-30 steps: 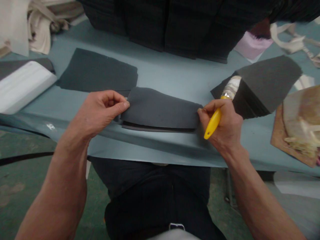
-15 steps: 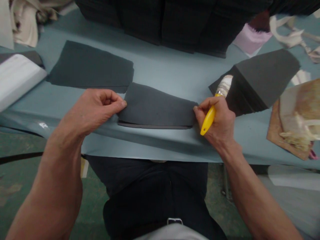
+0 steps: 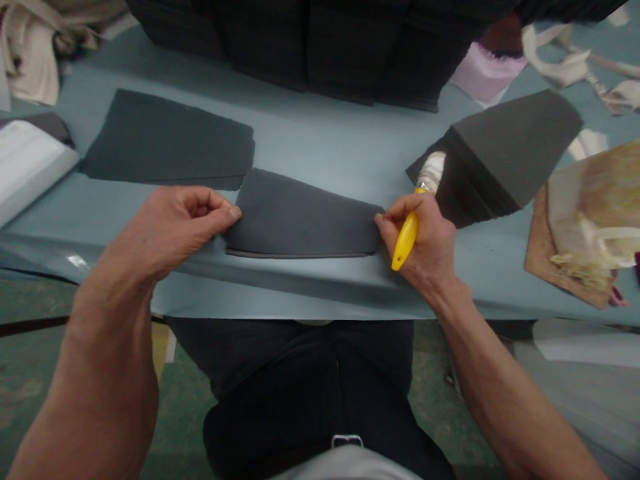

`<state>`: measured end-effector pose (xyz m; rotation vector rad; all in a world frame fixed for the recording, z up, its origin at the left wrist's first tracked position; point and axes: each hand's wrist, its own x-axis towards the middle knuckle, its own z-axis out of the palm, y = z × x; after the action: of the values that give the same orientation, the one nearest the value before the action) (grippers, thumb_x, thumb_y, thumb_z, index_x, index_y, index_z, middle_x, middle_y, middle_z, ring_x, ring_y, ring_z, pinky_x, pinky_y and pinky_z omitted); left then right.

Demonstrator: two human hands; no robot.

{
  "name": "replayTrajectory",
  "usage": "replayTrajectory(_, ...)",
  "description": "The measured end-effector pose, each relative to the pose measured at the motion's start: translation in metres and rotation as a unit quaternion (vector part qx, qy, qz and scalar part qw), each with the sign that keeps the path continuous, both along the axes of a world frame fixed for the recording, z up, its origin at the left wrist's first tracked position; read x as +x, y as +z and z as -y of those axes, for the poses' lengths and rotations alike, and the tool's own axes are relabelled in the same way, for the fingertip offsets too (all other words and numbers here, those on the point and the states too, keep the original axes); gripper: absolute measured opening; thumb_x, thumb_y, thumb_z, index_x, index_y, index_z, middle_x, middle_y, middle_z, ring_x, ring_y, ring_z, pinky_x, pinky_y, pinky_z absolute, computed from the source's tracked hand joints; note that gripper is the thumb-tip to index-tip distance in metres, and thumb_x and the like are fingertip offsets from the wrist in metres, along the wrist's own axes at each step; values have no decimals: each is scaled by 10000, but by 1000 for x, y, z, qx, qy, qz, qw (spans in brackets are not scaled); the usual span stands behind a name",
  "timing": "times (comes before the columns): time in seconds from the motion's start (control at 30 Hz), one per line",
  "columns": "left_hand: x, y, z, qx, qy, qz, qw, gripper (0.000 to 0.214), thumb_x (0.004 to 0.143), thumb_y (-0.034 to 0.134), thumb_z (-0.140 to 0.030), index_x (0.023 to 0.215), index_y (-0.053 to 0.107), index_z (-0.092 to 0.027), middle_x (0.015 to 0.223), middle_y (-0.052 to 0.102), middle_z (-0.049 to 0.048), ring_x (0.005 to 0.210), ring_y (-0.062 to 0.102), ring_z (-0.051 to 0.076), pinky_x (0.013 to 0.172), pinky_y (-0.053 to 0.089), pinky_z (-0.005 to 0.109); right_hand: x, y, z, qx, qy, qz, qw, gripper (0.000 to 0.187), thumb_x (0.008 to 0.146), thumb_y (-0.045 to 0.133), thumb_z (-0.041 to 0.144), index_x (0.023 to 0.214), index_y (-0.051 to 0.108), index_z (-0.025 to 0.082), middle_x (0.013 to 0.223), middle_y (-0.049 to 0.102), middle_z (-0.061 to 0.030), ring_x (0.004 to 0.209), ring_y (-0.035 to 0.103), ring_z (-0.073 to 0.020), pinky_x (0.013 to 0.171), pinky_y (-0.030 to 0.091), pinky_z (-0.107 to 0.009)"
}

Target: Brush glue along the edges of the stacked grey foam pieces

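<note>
A dark grey sheet [image 3: 305, 217] lies near the table's front edge, over another piece whose edge shows along its lower side. My left hand [image 3: 185, 223] pinches its left corner between thumb and forefinger. At the opposite end, my right hand [image 3: 423, 233] pinches the right corner with its fingertips. That same hand also holds a brush [image 3: 407, 240] with a yellow handle, its pale bristles pointing up and away. Whether the sheet is cloth, leather or card I cannot tell. Behind my left hand rests another dark sheet pile [image 3: 175, 140].
A fanned stack of dark pieces [image 3: 515, 153] lies right of my right hand. Beyond it sits a glue-stained container [image 3: 595, 207] on a brown board [image 3: 537, 247]. Tall black stacks [image 3: 300, 47] line the back. A white roll-like object [image 3: 35, 160] is at the left.
The top sheet's lower edge now sits closer to the piece beneath. Both hands keep their pinch, and the brush stays in my right hand. The whole view has shifted slightly.
</note>
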<state>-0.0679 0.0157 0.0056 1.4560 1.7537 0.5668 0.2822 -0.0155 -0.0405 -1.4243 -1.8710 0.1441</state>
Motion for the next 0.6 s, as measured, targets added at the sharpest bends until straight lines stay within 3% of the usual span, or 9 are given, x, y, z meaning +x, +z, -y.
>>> replayTrajectory(0.33, 3, 2, 2, -1, 0, -16, 1000, 240, 775, 745, -417, 698, 708, -192, 548, 506, -40, 524, 356, 96, 514, 234, 254, -2, -5, 3, -13, -7, -19, 1000, 147, 952, 693, 308, 968, 554, 263, 788, 643, 38, 592, 556, -123, 616, 498, -270)
replayTrajectory(0.6, 2, 2, 4, 5, -25, -36, 999, 366, 723, 688, -564, 724, 692, -198, 584, 530, -32, 545, 396, 105, 512, 258, 246, 0, -11, 2, 5, 1, -18, 1000, 156, 963, 693, 303, 969, 542, 262, 794, 596, 32, 606, 540, -130, 606, 488, -294)
